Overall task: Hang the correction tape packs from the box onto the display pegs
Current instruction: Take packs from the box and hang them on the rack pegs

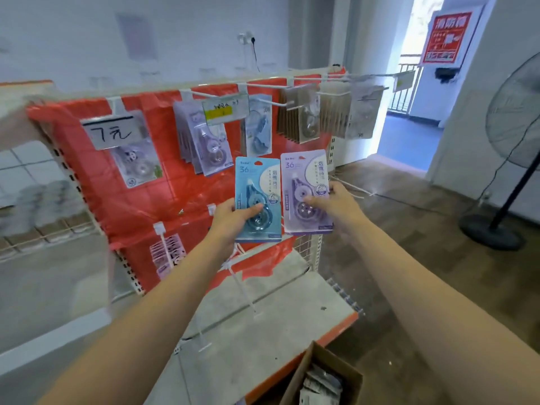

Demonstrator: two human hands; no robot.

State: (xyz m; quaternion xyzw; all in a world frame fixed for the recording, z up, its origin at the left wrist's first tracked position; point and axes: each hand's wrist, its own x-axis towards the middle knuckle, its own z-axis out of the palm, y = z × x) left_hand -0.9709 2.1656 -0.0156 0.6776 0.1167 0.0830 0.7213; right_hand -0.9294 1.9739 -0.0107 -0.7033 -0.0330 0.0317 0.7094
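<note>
Two correction tape packs held up before a red-backed display rack in a white-walled room.
Grey shelf below, brown cardboard box of packs at its edge; black floor fan right. Left hand grips the blue card pack; right hand grips the lilac card pack, side by side beneath loaded white pegs.

Both arms reach forward, left hand and right hand raised, fingers curled and gripping.

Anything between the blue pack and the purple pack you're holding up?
No. In the head view the blue pack and the purple pack sit side by side, edges nearly touching; only red backing shows in the sliver between.
</note>
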